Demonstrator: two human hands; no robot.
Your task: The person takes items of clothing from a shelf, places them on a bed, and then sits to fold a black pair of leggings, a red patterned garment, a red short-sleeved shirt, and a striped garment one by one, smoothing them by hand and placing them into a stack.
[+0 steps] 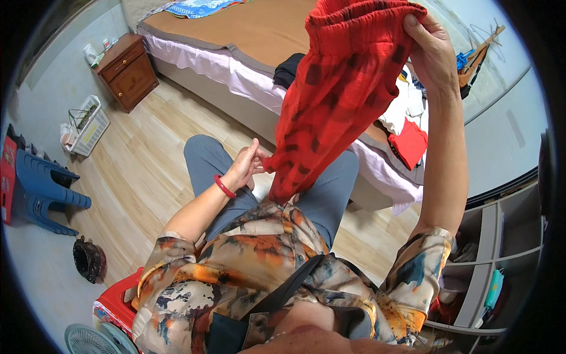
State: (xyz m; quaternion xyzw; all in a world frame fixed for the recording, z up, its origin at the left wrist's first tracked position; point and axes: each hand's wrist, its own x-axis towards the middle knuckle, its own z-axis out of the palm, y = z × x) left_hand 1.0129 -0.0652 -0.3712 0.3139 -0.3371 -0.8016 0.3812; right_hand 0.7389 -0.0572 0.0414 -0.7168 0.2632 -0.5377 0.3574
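A pair of red trousers (336, 88) with dark blotches and a gathered elastic waistband hangs stretched in front of me, above my lap. My right hand (433, 50), raised at the upper right, is closed on the waistband, with the thumb on the near side. Lower down, my left hand (244, 168), wearing a red bangle (224, 187) at the wrist, pinches the edge of a trouser leg near its narrow end. Some of its fingertips are hidden by the cloth. The lower end of the trousers hangs between my knees.
A bed (253, 26) with a brown cover stands ahead, holding a black garment (288, 69) and a folded red cloth (409, 143). At left are a wooden nightstand (128, 71), a white basket (91, 131) and blue stools (44, 189). Open shelves (488, 233) stand at right.
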